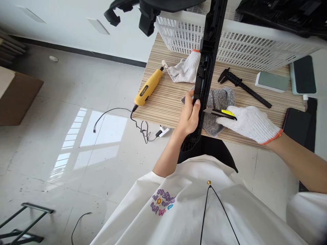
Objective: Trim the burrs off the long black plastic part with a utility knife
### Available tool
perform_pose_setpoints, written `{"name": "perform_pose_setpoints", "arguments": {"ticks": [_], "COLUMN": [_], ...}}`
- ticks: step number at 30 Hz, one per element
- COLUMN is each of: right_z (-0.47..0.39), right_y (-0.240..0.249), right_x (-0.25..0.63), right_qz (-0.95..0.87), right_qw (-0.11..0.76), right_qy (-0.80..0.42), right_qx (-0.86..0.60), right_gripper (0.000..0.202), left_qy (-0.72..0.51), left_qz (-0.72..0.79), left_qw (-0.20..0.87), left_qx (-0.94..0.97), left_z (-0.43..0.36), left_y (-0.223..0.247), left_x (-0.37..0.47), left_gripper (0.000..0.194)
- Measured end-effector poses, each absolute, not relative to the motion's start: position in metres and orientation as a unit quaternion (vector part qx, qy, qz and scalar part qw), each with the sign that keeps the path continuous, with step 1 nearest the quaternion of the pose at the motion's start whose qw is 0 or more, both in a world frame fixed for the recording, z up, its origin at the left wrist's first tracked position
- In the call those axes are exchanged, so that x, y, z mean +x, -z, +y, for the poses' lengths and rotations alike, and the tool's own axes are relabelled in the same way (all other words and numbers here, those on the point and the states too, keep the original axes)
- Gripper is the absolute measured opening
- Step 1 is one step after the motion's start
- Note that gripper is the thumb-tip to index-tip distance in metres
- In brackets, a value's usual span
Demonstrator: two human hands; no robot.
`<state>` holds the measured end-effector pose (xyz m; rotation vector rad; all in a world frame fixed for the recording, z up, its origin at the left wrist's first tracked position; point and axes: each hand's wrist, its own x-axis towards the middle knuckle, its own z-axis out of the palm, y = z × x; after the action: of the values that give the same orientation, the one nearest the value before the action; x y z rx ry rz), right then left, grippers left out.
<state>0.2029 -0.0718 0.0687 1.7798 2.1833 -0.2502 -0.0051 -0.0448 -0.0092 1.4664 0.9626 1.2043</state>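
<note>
Black plastic bar (204, 69), ribbed and slender, spans the near edge of the striped surface (170, 110) in the head view, its long axis pointing away from the body, tilted slightly rightward. The left hand's (189, 115) bare grip holds it; the knit-gloved right hand (251, 124) holds a pointed utility knife (221, 114), blade leftward, above fuzzy grey cloth (224, 97).

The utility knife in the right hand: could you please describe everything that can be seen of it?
The utility knife has a slim black body, a yellow section on its upper side and an extended, pointed grey blade that looks like metal. The gloved right hand holds it by the body. In the picture it appears almost level over the grey cloth, blade pointing left, tip beside the long black plastic part; whether they touch is unclear.
</note>
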Motion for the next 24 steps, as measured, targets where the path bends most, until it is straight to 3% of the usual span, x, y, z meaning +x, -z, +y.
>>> {"name": "perform_pose_setpoints", "arguments": {"ticks": [9, 24], "right_z": [-0.069, -0.062], "right_y": [-0.064, -0.063], "right_x": [0.208, 0.212], "right_qz": [0.781, 0.778], "right_qw": [0.11, 0.125], "right_qy": [0.09, 0.145], "right_qx": [0.608, 0.598], "right_gripper": [0.065, 0.055], "left_qy": [-0.501, -0.491], "left_qz": [0.397, 0.402], "left_qw": [0.472, 0.488], "left_qx": [0.607, 0.6], "left_z": [-0.045, -0.046], "left_y": [0.008, 0.007], "left_x": [-0.006, -0.005], "left_gripper": [0.045, 0.043]}}
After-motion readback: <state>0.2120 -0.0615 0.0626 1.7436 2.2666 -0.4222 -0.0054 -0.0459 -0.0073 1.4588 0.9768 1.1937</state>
